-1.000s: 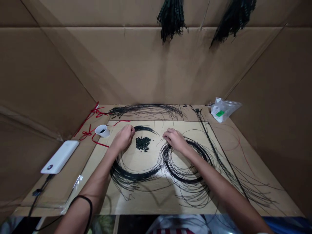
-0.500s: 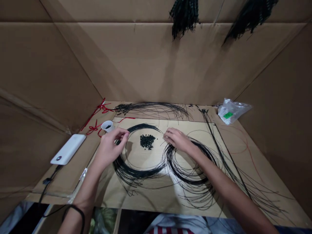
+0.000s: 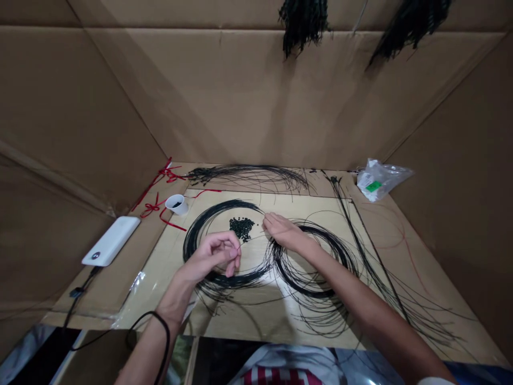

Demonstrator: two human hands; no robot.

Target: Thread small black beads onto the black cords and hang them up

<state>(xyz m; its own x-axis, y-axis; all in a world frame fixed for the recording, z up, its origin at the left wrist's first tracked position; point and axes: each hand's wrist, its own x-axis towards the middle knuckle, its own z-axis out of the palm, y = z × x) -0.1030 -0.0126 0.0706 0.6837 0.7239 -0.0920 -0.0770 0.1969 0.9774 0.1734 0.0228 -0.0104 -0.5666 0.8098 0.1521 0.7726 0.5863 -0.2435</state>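
My left hand (image 3: 218,255) is over the front left part of a coil of thin black cords (image 3: 190,235), pinching a single thin black cord (image 3: 250,238) between thumb and forefinger. That cord runs up to the right toward my right hand (image 3: 282,231), whose fingertips are closed on it. My right hand hovers at the gap between the left coil and a second coil of black cords (image 3: 316,293). Inside the left coil lies a pile of small black beads (image 3: 241,227), just beyond my left fingers. Whether a bead is in my right fingertips cannot be seen.
At left stand a white cup (image 3: 177,205) with dark bits inside, red ribbons (image 3: 151,207) and a white power bank (image 3: 112,240) with a cable. Bundled black cords (image 3: 248,174) lie at the back, more (image 3: 360,246) at right. A plastic bag (image 3: 380,181) sits at the back right corner.
My left hand has moved right and toward me, from the coil's left side to below the beads, with a cord now stretched between both hands. My right hand has shifted slightly left.
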